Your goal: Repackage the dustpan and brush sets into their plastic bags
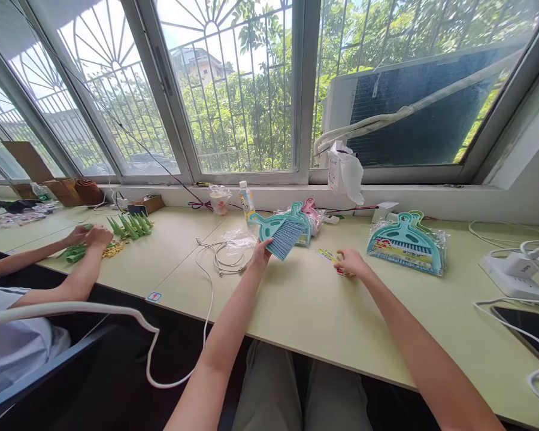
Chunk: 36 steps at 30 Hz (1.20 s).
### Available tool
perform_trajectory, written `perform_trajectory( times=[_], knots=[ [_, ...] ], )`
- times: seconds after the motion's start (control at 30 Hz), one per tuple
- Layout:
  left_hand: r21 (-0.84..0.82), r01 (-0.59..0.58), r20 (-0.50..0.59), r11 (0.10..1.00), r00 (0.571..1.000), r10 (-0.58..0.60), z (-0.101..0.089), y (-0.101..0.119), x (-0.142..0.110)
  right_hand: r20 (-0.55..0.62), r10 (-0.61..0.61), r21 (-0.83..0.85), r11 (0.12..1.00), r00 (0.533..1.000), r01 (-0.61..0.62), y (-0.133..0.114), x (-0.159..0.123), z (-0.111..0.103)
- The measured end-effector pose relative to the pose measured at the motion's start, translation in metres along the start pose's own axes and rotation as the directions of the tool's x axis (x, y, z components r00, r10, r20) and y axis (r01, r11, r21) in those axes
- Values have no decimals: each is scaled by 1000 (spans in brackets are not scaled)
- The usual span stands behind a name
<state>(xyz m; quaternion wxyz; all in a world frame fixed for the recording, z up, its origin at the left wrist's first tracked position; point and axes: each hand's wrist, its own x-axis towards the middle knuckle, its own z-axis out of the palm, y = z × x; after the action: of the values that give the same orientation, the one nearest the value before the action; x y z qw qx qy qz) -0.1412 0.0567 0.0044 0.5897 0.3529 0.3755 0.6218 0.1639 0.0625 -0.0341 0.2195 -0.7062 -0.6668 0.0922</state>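
Two hands busy: L hand (261, 254) grips a small teal plastic brush (285, 236) w/ fan-shaped blue bristles, up off the pale yellow-green tabletop (296, 311), just in front of a teal plastic dustpan (298, 209). R hand (351, 263) has fingers curled at a flat yellow-and-red printed card (328, 255) on the tabletop, right of the brush; can't tell if pinched or only touched. Step prob. = picking up card; next move calls for a secure edge pinch, L grip steady.
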Motion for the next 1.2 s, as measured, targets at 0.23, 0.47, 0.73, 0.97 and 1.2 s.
perform_trajectory(
  times=[0.23,0.47,0.73,0.97,1.2],
  knots=[
    [32,49,-5,998,999,-48,1,-3,2,-45,28,130,991,999,-22,-1,-6,-3],
    [119,55,93,991,993,-66,3,-7,2,-415,113,334,942,903,35,-20,-18,-21],
    [216,97,226,972,963,-146,8,-11,-6,-306,115,725,672,945,153,-55,-35,-25],
    [206,84,266,975,954,-138,9,-14,-5,-256,153,844,516,955,144,-63,-36,-28],
    [234,96,266,967,951,-159,14,-9,-10,-12,-6,952,306,1000,13,-67,-36,-27]
  ],
)
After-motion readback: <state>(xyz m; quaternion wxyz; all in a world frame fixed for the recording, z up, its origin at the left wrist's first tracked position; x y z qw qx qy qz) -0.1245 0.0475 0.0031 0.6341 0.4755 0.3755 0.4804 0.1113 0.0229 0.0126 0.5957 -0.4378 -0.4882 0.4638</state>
